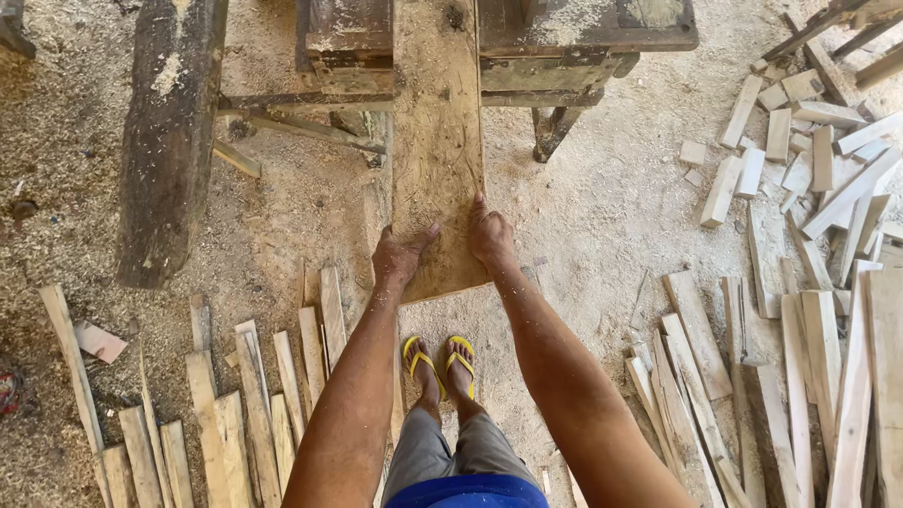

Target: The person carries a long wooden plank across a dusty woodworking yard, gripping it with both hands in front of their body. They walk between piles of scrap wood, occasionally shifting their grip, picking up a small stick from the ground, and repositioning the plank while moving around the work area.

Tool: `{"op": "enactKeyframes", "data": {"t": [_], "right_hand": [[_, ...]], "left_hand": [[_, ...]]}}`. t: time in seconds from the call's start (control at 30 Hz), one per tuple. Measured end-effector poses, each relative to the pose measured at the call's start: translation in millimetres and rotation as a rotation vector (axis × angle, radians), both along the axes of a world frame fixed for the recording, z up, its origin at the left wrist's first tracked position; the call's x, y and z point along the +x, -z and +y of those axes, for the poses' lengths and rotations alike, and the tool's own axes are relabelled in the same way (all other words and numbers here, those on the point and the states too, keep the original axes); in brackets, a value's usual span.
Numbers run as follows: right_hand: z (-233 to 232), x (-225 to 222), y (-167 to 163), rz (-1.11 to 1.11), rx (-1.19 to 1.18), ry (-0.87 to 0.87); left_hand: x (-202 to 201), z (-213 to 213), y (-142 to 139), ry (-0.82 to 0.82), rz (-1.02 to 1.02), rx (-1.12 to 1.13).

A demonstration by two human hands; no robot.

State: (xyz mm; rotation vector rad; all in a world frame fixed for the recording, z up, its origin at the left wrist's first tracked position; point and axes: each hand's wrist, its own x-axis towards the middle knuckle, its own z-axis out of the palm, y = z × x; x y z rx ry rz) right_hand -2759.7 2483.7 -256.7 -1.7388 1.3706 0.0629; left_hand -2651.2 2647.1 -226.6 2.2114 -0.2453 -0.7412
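Head view, plank: a long, rough wooden plank (437,160) runs straight away from the person, its far part passing between two dark timber blocks of a saw bench (588,42), its near end at the hands.
Head view, left hand: the left hand (400,256) lies flat on the plank's near left corner, fingers spread and pressing, wrapped round nothing.
Head view, right hand: the right hand (490,235) rests on the near right edge, fingers pointing forward along the board; whether they curl over the edge I cannot tell.
Head view, axis: the plank's long axis lines up with both forearms, and all of the board lies ahead of the hands; the right hand sits slightly farther forward.
Head view, surroundings: yellow sandals (440,362) stand on sawdust below; cut strips (235,404) lie on the left, an offcut pile (809,188) on the right.
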Motion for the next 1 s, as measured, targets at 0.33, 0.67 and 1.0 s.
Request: {"op": "enactKeyframes", "data": {"t": [0.33, 0.67, 1.0], "right_hand": [[5.8, -7.8, 28.5, 0.071, -0.202, -0.175], [28.0, -20.7, 12.8, -0.015, -0.105, 0.058], [49.1, -37.6, -0.4, 0.041, -0.02, 0.011]], "left_hand": [[-7.2, 12.9, 11.5, 0.024, 0.022, 0.024], [-16.8, 30.2, 15.7, 0.051, 0.063, 0.065], [-32.9, 46.6, 7.2, 0.007, 0.087, 0.015]]}}
